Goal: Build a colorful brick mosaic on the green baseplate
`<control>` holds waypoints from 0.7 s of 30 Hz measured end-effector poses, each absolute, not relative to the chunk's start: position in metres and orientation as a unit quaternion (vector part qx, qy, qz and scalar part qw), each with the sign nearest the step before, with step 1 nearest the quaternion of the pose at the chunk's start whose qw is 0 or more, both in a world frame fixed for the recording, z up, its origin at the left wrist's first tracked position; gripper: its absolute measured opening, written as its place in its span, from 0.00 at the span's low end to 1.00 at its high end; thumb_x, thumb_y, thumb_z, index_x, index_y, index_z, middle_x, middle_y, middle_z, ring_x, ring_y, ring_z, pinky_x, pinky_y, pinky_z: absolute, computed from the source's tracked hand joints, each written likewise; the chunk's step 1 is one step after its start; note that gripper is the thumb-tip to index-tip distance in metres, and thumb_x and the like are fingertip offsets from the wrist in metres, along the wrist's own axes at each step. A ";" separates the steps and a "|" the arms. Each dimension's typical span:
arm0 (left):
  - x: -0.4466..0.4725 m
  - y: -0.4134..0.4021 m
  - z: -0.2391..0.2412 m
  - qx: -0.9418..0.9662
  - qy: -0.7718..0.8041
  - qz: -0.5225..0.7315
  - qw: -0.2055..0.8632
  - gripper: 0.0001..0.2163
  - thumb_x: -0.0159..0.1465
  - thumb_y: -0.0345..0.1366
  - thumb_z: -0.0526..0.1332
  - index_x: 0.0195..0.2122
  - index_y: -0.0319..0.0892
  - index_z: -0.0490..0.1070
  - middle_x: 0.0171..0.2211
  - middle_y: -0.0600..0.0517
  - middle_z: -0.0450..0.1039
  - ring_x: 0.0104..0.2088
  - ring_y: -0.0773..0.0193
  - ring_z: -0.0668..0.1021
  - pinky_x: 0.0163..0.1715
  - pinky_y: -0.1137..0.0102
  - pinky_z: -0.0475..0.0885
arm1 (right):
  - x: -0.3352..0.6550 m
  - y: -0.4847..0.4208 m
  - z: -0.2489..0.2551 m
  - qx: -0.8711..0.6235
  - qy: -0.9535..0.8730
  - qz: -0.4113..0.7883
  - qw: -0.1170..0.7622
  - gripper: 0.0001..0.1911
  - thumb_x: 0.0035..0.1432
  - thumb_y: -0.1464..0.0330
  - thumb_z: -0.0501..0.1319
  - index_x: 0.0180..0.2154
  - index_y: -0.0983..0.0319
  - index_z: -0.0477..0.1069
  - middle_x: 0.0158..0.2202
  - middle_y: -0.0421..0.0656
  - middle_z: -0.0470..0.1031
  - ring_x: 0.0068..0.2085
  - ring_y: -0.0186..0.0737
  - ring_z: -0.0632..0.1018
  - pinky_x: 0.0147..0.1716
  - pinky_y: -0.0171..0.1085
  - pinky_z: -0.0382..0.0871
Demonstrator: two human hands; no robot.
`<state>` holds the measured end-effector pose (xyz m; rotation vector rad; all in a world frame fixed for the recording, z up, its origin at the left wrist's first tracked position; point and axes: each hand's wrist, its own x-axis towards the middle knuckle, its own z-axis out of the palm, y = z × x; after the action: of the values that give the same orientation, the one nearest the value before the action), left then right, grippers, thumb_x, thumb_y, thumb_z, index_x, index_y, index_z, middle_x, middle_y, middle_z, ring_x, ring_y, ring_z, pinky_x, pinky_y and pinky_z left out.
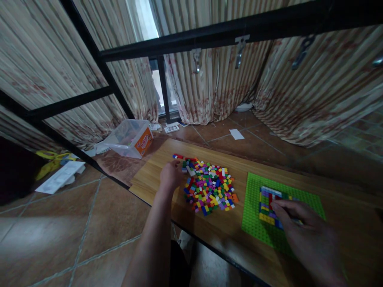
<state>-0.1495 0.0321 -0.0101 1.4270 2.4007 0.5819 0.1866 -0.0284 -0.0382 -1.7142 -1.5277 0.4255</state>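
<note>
A heap of small colourful toy bricks is spread over the wooden table. My left hand is at the heap's left edge, fingers curled beside several bricks; whatever is between its fingertips is hidden. To the right lies a green studded baseplate. On it stands a low multicoloured brick build, partly covered by my right hand. Thumb and index finger of that hand are pinched together at the build's middle, on a toy brick next to red and white pieces; the fingertips mostly hide it.
A few bricks lie apart above the heap. A clear plastic bin with an orange label sits on the floor beyond the table's left end. A black metal frame with hanging brackets crosses in front of striped curtains. White papers lie on the tiles.
</note>
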 end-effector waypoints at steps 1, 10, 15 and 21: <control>-0.153 0.033 -0.012 0.493 0.834 0.201 0.144 0.19 0.62 0.30 0.56 0.54 0.41 0.73 0.49 0.41 0.78 0.48 0.52 0.79 0.45 0.65 0.70 | 0.187 -0.028 -0.039 -0.674 -0.604 0.169 0.390 0.19 0.54 0.48 0.58 0.34 0.56 0.76 0.38 0.41 0.79 0.38 0.44 0.79 0.38 0.40 0.72; -0.163 0.035 -0.023 0.525 0.812 0.185 0.178 0.17 0.57 0.28 0.61 0.47 0.43 0.78 0.41 0.46 0.80 0.42 0.56 0.79 0.39 0.69 0.70 | 0.186 -0.025 -0.039 -0.665 -0.627 0.169 0.370 0.19 0.53 0.48 0.57 0.31 0.54 0.76 0.36 0.41 0.80 0.35 0.47 0.80 0.36 0.43 0.72; -0.161 0.031 -0.021 0.548 0.789 0.180 0.211 0.14 0.55 0.30 0.62 0.42 0.42 0.79 0.32 0.50 0.79 0.34 0.60 0.78 0.33 0.71 0.68 | 0.184 -0.023 -0.042 -0.668 -0.628 0.175 0.359 0.20 0.52 0.47 0.57 0.31 0.54 0.76 0.37 0.41 0.80 0.37 0.48 0.80 0.39 0.44 0.72; -0.159 0.026 -0.013 0.575 0.754 0.188 0.256 0.11 0.53 0.29 0.61 0.35 0.41 0.81 0.27 0.54 0.78 0.30 0.65 0.76 0.29 0.75 0.66 | 0.185 -0.024 -0.046 -0.662 -0.634 0.179 0.357 0.20 0.54 0.47 0.56 0.33 0.53 0.76 0.38 0.41 0.80 0.41 0.49 0.80 0.39 0.43 0.72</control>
<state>-0.1594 0.0257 -0.0134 1.5609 2.0464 0.5111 0.1848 -0.0240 -0.0457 -1.7104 -1.6377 0.4612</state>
